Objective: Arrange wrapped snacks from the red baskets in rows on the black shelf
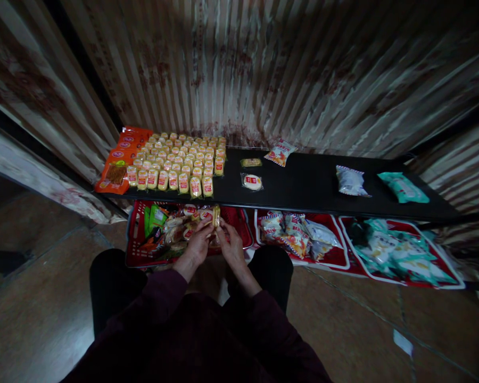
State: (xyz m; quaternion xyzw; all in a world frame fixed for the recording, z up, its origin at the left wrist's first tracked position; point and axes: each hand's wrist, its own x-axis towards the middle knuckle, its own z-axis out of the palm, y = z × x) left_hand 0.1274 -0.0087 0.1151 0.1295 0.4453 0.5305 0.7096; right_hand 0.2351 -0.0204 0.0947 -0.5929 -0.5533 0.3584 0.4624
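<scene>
Above the left red basket (130, 242), my left hand (199, 242) and my right hand (230, 246) are close together, both closed on one small wrapped snack cake (216, 215) in yellowish clear film. Rows of similar wrapped cakes (175, 159) stand packed on the left part of the black shelf (295, 186), just beyond my hands. Below my hands the basket holds more wrapped cakes (175, 234) and a green packet (156, 217). My fingertips partly hide the held cake.
An orange packet (117, 159) lies at the shelf's left end. A flat wrapped cake (252, 182), a red-and-white bag (280, 152), a pale bag (351, 181) and a teal bag (403, 187) lie farther right. Two more baskets of bags stand below: middle (346, 250), right (457, 276).
</scene>
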